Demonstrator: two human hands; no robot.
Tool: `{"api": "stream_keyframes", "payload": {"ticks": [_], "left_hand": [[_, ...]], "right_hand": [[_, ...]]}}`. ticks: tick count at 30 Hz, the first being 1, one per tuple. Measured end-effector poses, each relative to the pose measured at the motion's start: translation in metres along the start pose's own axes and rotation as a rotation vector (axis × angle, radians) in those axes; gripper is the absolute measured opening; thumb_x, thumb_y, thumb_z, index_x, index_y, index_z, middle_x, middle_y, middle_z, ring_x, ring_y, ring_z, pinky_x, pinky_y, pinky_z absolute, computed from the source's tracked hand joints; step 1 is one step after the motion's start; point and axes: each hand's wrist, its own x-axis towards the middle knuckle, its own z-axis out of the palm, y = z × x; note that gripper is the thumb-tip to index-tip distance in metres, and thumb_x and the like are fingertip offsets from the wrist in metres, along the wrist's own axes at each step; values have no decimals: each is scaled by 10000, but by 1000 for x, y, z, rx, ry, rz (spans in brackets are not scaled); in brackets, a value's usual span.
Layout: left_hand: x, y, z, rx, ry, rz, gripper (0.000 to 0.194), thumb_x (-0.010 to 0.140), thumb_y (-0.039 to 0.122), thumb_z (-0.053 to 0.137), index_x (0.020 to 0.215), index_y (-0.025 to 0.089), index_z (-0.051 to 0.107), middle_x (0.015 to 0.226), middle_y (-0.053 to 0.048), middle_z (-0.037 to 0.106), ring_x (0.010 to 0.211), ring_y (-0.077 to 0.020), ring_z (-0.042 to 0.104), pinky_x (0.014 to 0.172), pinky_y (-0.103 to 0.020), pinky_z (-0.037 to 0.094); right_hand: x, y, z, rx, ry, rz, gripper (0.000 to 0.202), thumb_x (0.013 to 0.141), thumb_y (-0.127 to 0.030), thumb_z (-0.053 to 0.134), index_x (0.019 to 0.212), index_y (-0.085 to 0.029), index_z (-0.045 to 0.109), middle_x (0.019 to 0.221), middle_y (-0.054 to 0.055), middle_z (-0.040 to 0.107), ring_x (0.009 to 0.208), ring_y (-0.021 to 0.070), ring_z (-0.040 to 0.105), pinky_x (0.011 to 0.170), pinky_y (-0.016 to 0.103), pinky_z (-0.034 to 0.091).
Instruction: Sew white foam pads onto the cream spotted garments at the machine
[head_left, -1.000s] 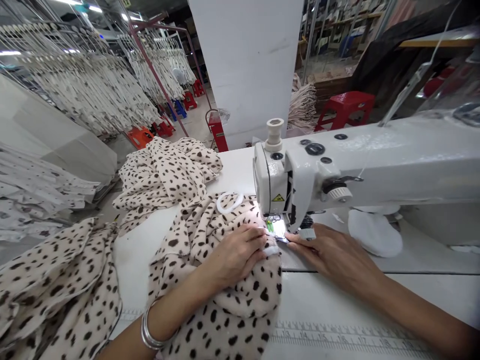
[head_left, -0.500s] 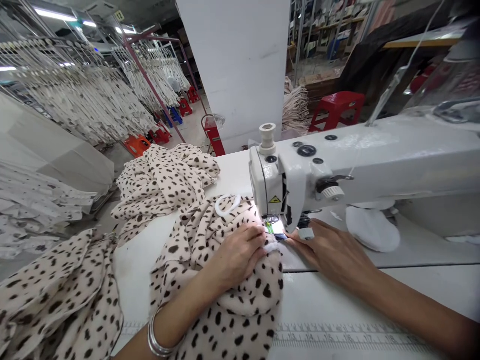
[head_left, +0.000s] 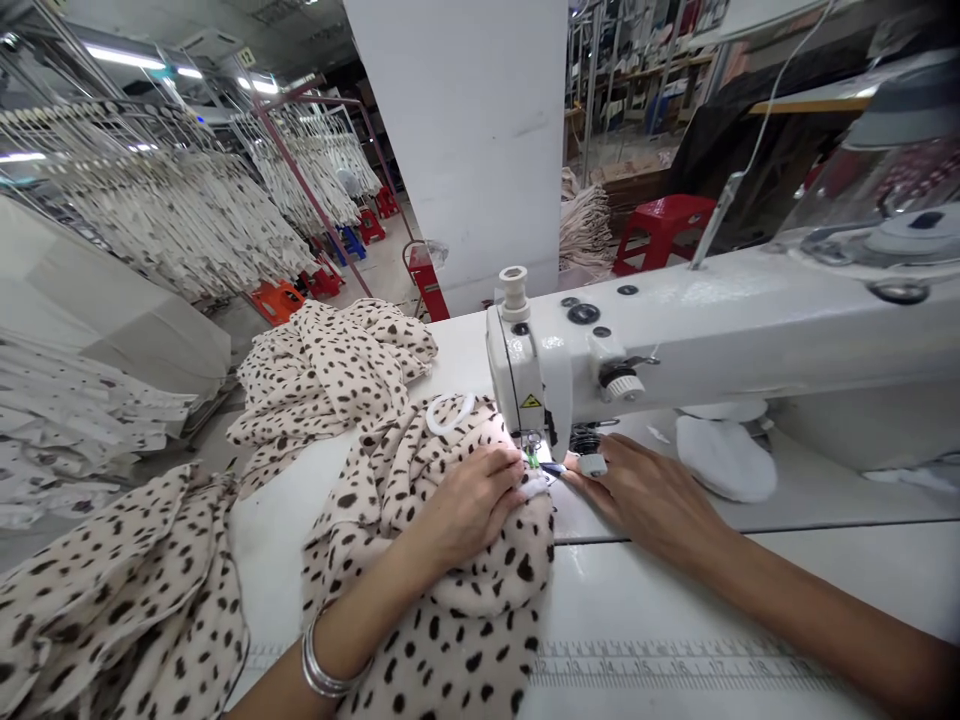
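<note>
A white sewing machine (head_left: 720, 320) stands on the table, its lamp lighting the needle area. Beneath its head lies spotted beige fabric (head_left: 480, 600). My left hand (head_left: 476, 505) pinches the fabric and a white strip (head_left: 534, 487) just left of the presser foot. To the right of the needle, my right hand (head_left: 645, 490) has its fingers closed on a small dark pointed tool (head_left: 553, 468), partly hidden by the machine, its tip close to the foot. A white ring-shaped band (head_left: 450, 414) rests on the fabric behind my left hand.
More spotted fabric lies at the table's back left (head_left: 330, 370) and left edge (head_left: 127, 590). A white pad (head_left: 726, 458) sits under the machine arm. A printed ruler (head_left: 675, 668) runs along the front. Beyond are a pillar (head_left: 465, 140), red stool (head_left: 664, 230) and hanging garments.
The view has shifted slightly, so the machine appears further left. The dark tool in my right hand now points toward the foot at a different angle. My left hand keeps its hold.
</note>
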Motion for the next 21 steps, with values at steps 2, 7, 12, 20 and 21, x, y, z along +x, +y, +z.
{"api": "stream_keyframes", "payload": {"ticks": [2,7,12,20,21], "left_hand": [[0,2,0,7,11,7,187,992,223,456,1146,174,550,1078,-81,602,1049,-212,593,877,-363,549],[-2,6,2,102,124,100,196,993,183,433,1151,150,545,1064,-107,612,1073,-237,572,861,-393,556],[-6,7,1,62,91,152,230,955,108,461,1152,148,572,1107,-97,643,1098,-204,567,948,-374,532],[-7,4,0,72,-4,195,339,903,16,408,1189,134,545,1205,-100,629,1198,-207,536,1070,-424,454],[-7,3,1,76,-11,198,353,895,3,394,1189,134,540,1211,-102,626,1204,-212,532,1080,-444,442]], "right_hand": [[0,0,-1,9,-2,-7,543,1023,-393,313,584,-164,536,599,11,437,440,85,340,396,201,199],[-1,0,-1,34,-20,-18,569,1026,-382,310,531,-166,489,615,11,434,442,82,349,414,212,215],[-1,3,-6,87,-44,-11,516,1019,-352,335,577,-168,528,645,17,479,473,95,428,418,211,245],[2,-3,-13,122,-81,4,521,1016,-364,342,615,-184,622,609,1,469,438,86,418,423,217,260],[2,-4,-12,112,-81,2,535,1017,-374,335,606,-181,620,601,2,458,431,86,401,422,221,252]]}}
